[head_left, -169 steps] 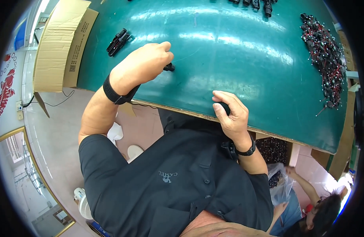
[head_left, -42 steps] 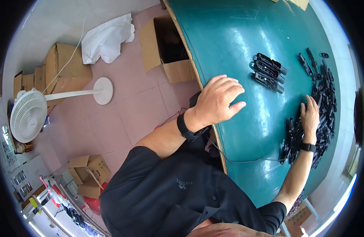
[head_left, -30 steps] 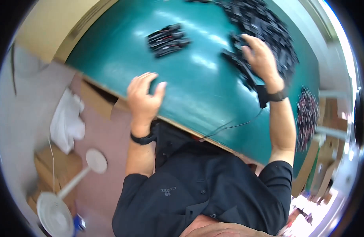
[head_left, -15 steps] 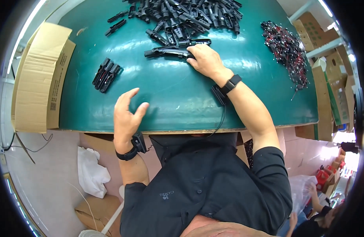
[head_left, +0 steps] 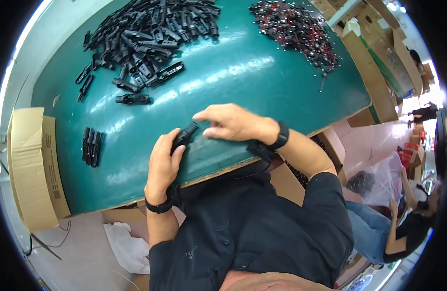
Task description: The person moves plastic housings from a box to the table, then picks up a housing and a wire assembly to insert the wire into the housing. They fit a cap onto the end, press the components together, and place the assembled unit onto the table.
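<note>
My left hand [head_left: 163, 160] is closed around a black plastic housing with a ribbed neck [head_left: 188, 132], just above the table near its front edge. The housing's lower part is hidden in the palm. Just right of the ribbed neck, my right hand [head_left: 235, 122] has its thumb and fingers apart, with nothing visible between them. One similar loose black housing [head_left: 133, 99] lies farther back on the green table [head_left: 218, 92]. A small row of black housings [head_left: 91, 148] lies side by side to the left.
A large heap of black housings [head_left: 150, 36] covers the far left. At the far right lies a pile of small black parts with red wires [head_left: 301, 36]. Cardboard boxes stand at the left [head_left: 32, 169] and right [head_left: 373, 68]. A person with a clear plastic bag [head_left: 383, 179] is at right.
My right hand has come back from the housings by the heap and let go. My left hand now grips one housing. The view has turned toward the right.
</note>
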A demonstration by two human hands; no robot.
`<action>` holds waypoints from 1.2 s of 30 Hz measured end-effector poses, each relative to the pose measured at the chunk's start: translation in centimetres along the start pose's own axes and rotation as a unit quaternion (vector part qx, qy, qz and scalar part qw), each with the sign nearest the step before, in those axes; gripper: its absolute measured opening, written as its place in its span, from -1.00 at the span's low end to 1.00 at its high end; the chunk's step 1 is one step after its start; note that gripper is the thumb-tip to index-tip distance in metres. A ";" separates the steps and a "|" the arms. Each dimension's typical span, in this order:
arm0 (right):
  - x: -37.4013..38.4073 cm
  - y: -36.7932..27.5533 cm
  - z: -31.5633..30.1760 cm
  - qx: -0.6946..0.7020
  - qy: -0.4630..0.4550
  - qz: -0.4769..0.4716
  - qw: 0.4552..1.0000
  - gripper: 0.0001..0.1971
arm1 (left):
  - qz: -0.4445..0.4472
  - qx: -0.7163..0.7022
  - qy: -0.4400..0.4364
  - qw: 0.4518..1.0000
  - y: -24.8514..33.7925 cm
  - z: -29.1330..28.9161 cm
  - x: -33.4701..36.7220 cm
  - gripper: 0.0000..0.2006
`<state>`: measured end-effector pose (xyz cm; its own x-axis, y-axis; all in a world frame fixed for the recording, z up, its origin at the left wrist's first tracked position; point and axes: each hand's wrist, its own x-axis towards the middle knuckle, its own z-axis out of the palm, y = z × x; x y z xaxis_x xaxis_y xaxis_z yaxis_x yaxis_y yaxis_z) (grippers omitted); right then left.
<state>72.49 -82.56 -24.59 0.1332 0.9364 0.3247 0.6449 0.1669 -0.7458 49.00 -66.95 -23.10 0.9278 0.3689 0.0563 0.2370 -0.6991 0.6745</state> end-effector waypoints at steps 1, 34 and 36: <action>-0.7 0.4 -1.9 -0.003 0.010 0.035 0.999 -0.61 | -0.024 -0.023 0.017 0.999 0.1 0.0 -0.3 -0.52; -5.6 9.4 -15.8 -0.034 0.290 0.336 0.895 -0.73 | -0.041 -0.167 0.164 0.971 -1.9 2.7 -2.4 -0.50; -5.9 6.9 -13.4 0.056 0.274 0.302 0.912 -0.73 | -0.045 -0.148 0.158 0.975 -1.6 2.2 -2.5 -0.50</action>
<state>86.22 -91.02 -23.87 0.8136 0.5788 0.0549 0.2533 -0.2680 -0.9295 46.97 -68.16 -25.94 0.7612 0.6230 0.1799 0.1762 -0.4657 0.8673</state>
